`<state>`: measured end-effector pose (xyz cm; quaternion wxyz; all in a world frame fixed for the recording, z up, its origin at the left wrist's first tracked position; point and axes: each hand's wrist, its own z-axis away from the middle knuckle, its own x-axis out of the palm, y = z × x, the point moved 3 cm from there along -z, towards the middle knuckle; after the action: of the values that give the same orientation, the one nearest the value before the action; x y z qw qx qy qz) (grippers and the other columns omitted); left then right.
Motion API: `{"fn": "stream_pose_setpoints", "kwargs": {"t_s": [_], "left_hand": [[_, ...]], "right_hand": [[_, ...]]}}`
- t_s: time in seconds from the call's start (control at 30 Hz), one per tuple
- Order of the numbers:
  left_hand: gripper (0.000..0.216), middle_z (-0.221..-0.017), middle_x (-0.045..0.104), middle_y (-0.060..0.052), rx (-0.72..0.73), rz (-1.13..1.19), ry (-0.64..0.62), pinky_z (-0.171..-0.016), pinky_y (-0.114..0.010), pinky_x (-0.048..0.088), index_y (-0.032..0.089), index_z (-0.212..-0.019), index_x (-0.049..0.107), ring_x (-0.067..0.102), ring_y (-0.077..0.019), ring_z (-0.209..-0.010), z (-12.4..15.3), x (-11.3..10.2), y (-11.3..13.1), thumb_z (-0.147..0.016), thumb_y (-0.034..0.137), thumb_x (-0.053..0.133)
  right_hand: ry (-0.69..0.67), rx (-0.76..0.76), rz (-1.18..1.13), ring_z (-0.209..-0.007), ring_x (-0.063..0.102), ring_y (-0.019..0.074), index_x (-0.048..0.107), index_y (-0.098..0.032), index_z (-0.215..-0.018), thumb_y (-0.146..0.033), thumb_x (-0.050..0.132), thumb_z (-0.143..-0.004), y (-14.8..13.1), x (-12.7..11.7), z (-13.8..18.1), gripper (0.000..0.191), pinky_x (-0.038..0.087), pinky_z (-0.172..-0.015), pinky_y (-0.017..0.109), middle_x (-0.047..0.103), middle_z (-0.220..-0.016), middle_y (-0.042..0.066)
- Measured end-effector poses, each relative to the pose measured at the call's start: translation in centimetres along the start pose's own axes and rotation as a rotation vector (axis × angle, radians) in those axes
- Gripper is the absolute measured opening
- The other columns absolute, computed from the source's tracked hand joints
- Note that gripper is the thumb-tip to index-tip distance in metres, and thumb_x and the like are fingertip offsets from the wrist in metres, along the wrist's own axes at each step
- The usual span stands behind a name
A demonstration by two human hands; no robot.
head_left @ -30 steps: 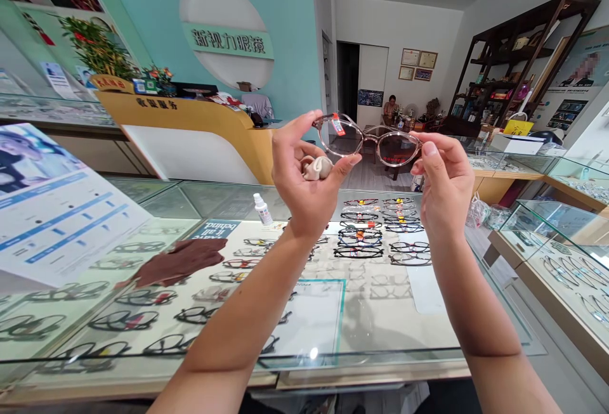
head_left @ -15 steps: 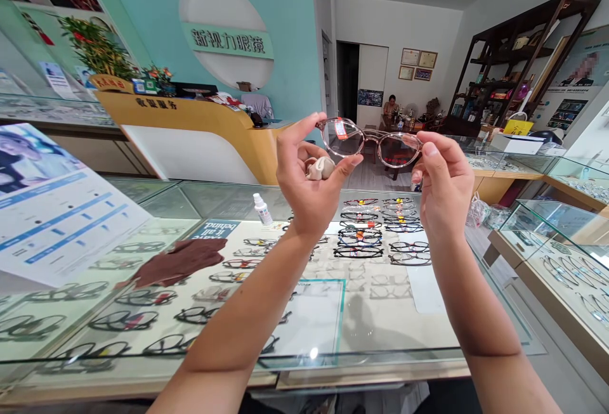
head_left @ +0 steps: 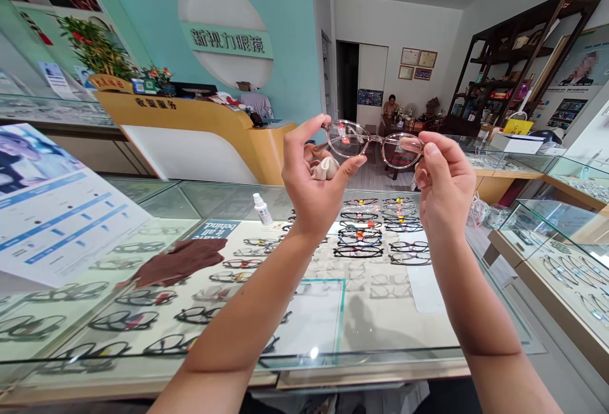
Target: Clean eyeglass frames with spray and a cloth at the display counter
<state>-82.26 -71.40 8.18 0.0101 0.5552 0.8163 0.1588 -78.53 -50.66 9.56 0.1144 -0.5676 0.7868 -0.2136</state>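
Both hands hold up a pair of clear pinkish glasses (head_left: 373, 142) with a small red tag on one lens. My left hand (head_left: 314, 182) pinches the left rim between thumb and forefinger. A small beige cloth (head_left: 325, 168) is tucked in that same palm. My right hand (head_left: 442, 182) grips the right end of the frame with its fingers closed. The glasses are held at chest height above a glass display counter (head_left: 380, 312).
Rows of spectacle frames (head_left: 361, 236) lie under the counter glass. On the counter are a small white bottle (head_left: 262, 208), a brown cloth (head_left: 178, 260) and a blue-and-white leaflet stand (head_left: 52, 211). More glass cases (head_left: 561, 243) stand at right. A person (head_left: 391, 108) sits far back.
The glasses have shifted slightly right and tilted, the red tag now showing through the left lens. Both hands keep their grip; my left hand has moved a little rightward.
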Motion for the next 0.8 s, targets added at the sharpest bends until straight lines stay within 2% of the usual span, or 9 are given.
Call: {"fn": "stream_pose_setpoints", "kwargs": {"t_s": [0.13,0.37,0.47,0.6,0.8], "left_hand": [[0.077,-0.144,0.067,-0.011,-0.064,0.077,-0.056,-0.094,-0.041,0.065,0.036,-0.145,0.056,0.069,-0.0308,-0.13,-0.3,0.0,0.5,-0.084,0.075,0.082],[0.081,-0.14,0.073,-0.012,-0.14,0.312,-0.102,-0.086,-0.034,0.065,0.034,-0.14,0.059,0.076,-0.0303,-0.121,-0.6,0.1,0.8,-0.075,0.069,0.092],[0.077,-0.135,0.076,-0.011,-0.158,0.381,-0.107,-0.082,-0.032,0.064,0.034,-0.136,0.06,0.078,-0.0292,-0.117,-0.7,0.1,0.8,-0.074,0.066,0.095],[0.073,-0.125,0.078,-0.007,-0.164,0.447,-0.111,-0.085,-0.033,0.064,0.035,-0.131,0.061,0.077,-0.0295,-0.122,-1.0,0.1,0.7,-0.074,0.063,0.097],[0.074,-0.115,0.075,-0.003,-0.167,0.547,-0.095,-0.09,-0.035,0.065,0.034,-0.127,0.06,0.079,-0.0277,-0.116,-1.1,0.4,0.7,-0.071,0.057,0.101]], "right_hand": [[-0.007,0.004,-0.028,-0.074,0.07,0.015,0.073,-0.029,-0.132,-0.059,0.057,-0.108,0.3,0.0,0.0,0.041,0.063,-0.067,0.036,0.078,-0.112,0.006],[0.009,0.122,-0.152,-0.076,0.069,0.0136,0.077,-0.03,-0.118,-0.057,0.07,-0.102,-0.3,-0.2,-0.2,0.032,0.06,-0.067,0.03,0.079,-0.107,0.003],[0.016,0.134,-0.188,-0.089,0.073,0.0166,0.077,-0.03,-0.115,-0.056,0.072,-0.1,-0.6,-0.1,-0.3,0.031,0.063,-0.077,0.033,0.079,-0.111,0.003],[-0.006,0.141,-0.193,-0.111,0.075,0.0221,0.076,-0.029,-0.115,-0.058,0.071,-0.099,-0.8,0.1,-0.4,0.034,0.064,-0.095,0.04,0.078,-0.114,0.004],[-0.002,0.173,-0.189,-0.107,0.075,0.021,0.076,-0.027,-0.113,-0.054,0.07,-0.099,-0.8,0.1,-0.5,0.03,0.063,-0.096,0.039,0.078,-0.111,0.004]]}}
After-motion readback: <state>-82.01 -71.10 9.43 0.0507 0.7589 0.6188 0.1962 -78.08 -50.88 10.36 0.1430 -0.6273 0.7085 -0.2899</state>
